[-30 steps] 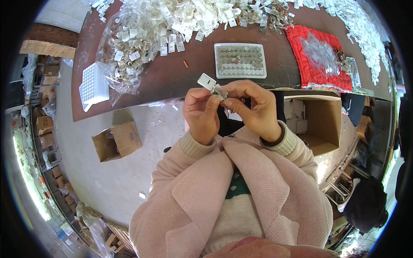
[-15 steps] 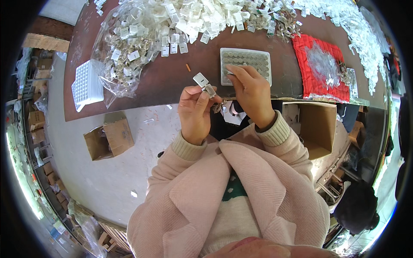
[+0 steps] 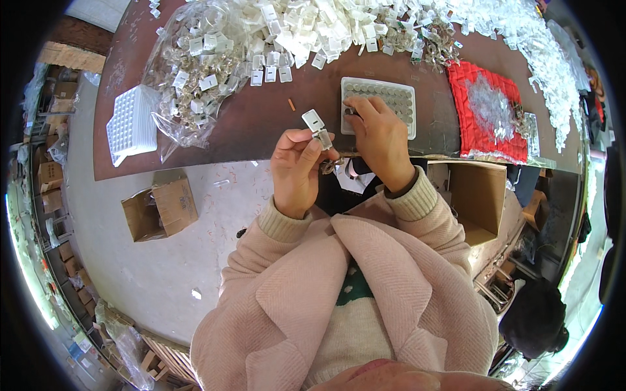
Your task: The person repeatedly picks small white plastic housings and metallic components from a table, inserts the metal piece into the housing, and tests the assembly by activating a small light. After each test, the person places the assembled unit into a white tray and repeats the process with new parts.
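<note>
Table: many small parts are being borne by a broad brown tabletop [image 3: 261,124].
Heap: its far side is being covered by a large pile of white translucent plastic pieces [image 3: 332,26].
Bag: small mixed pieces are being held in a clear crinkled plastic bag [image 3: 173,140], left of the tray.
Cloth: a red quilted cloth [image 3: 469,127] is being partly covered by small clear pieces, right of the tray.
Tray: round grey discs are being held in rows in a shallow white rectangular tray [image 3: 413,114].
Right hand: the right hand [image 3: 381,133] is being held over the tray's left part, thumb and forefinger close together; whether a disc is being gripped cannot be told.
Left hand: the left hand [image 3: 297,163] is being kept clamped on the case, before the table's near edge.
Case: a small white translucent plastic case [image 3: 314,122] is being pinched, flap raised, left of the right hand.
Stick: a thin orange stick [image 3: 291,104] is being supported by the table, near the case.
</note>
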Demonstrator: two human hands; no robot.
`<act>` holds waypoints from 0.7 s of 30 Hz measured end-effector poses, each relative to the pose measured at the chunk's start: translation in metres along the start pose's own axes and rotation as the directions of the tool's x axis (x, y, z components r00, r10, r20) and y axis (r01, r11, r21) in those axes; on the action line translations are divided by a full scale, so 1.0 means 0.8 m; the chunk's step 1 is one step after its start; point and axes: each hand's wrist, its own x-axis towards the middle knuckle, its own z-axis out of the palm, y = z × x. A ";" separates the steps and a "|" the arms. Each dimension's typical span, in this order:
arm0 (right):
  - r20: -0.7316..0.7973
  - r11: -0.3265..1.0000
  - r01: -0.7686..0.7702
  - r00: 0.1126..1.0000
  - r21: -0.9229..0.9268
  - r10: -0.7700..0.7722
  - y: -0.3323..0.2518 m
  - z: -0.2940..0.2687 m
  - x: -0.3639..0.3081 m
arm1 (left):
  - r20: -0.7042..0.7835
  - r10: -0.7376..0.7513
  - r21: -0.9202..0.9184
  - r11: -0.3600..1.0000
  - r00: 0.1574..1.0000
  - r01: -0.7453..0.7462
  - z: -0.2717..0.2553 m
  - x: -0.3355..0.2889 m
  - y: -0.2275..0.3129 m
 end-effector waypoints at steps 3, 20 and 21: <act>0.004 0.999 0.028 1.000 0.025 -0.028 0.003 0.001 0.001 | -0.001 0.001 0.004 1.000 1.000 -0.001 -0.001 0.002 0.001; -0.127 0.940 0.139 0.986 0.310 -0.104 -0.014 -0.027 -0.005 | -0.032 -0.066 -0.020 0.998 0.997 0.066 0.011 0.006 0.004; -0.120 0.943 0.156 0.985 0.295 -0.125 -0.017 -0.031 -0.009 | -0.031 -0.069 -0.031 0.997 0.997 0.068 0.013 0.007 0.002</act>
